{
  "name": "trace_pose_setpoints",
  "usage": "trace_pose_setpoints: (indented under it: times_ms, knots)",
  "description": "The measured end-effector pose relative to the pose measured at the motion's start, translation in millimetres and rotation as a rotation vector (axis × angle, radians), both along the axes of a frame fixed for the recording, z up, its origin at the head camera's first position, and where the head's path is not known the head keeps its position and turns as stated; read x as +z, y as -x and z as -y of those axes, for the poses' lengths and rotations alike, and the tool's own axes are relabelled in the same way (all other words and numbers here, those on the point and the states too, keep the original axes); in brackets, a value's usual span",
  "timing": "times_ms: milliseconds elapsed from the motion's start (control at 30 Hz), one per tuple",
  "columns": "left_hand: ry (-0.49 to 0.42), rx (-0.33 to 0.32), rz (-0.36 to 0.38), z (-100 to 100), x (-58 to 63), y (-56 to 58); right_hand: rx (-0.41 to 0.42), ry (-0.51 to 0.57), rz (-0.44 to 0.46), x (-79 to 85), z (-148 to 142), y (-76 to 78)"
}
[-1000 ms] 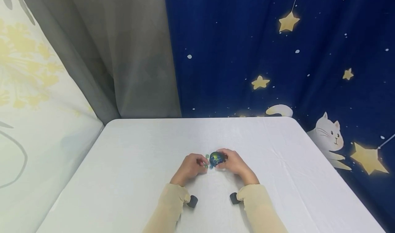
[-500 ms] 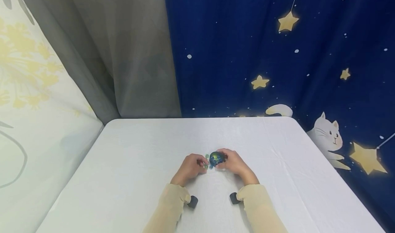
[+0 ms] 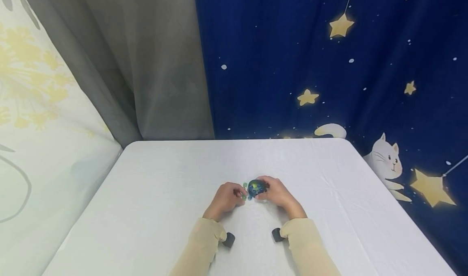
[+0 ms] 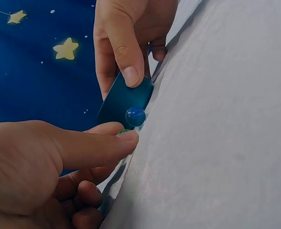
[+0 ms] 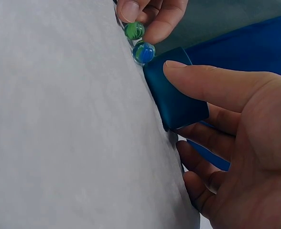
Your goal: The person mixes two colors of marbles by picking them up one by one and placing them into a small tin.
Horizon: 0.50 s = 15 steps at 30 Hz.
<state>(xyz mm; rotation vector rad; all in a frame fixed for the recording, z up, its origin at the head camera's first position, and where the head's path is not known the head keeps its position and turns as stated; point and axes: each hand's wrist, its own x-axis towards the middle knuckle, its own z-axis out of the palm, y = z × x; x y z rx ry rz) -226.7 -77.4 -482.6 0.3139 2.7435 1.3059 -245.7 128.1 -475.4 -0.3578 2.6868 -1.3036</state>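
My right hand grips a teal cylindrical cup from its right side, thumb on the near wall and fingers behind. From above, green, yellow and blue marbles show inside it. A clear marble with a blue swirl lies on the table against the cup's left side. My left hand is just left of the cup and pinches a green marble between thumb and forefinger. In the left wrist view that green marble is mostly hidden behind the thumb. Another green marble lies just beyond the left fingertips.
A white cloth covers the table. Behind it hang a grey curtain and a dark blue curtain with stars and a cat. A black wrist device sits at the left sleeve, with another black device at the right.
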Motion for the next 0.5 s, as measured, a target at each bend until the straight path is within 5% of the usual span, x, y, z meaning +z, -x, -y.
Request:
trace_pose_setpoints:
  times_ms: [500]
  knots:
    - [-0.007, 0.007, -0.006, 0.2, 0.1, 0.0, -0.007, -0.008, 0.01, 0.3, 0.4, 0.0]
